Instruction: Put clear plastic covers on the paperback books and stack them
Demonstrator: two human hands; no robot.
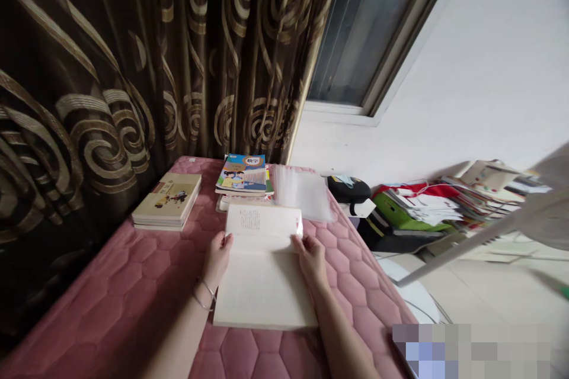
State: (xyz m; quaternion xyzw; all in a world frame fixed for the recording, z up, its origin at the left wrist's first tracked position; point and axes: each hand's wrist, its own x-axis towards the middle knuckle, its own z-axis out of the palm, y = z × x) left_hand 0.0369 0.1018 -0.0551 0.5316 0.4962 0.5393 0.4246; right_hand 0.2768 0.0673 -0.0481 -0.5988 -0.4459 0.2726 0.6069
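An open book (267,290) lies before me on the pink quilted surface, its pale page facing up. Its far leaf, or cover, (271,222) is opened away from me and bears a small block of print. A shiny clear film shows at that leaf's right edge. My left hand (219,257), with a bracelet at the wrist, pinches the leaf's left edge. On the opposite edge, my right hand (311,257) is closed with thumb on top. Just beyond the book lie clear plastic sleeves (306,192) and a stack of colourful textbooks (243,174).
A stack of beige books (171,201) stands on the left of the quilted surface (151,284). Patterned curtains (200,71) hang behind. Past the right edge are a black case (349,189), piled papers (422,204) and a white fan's pole (444,243).
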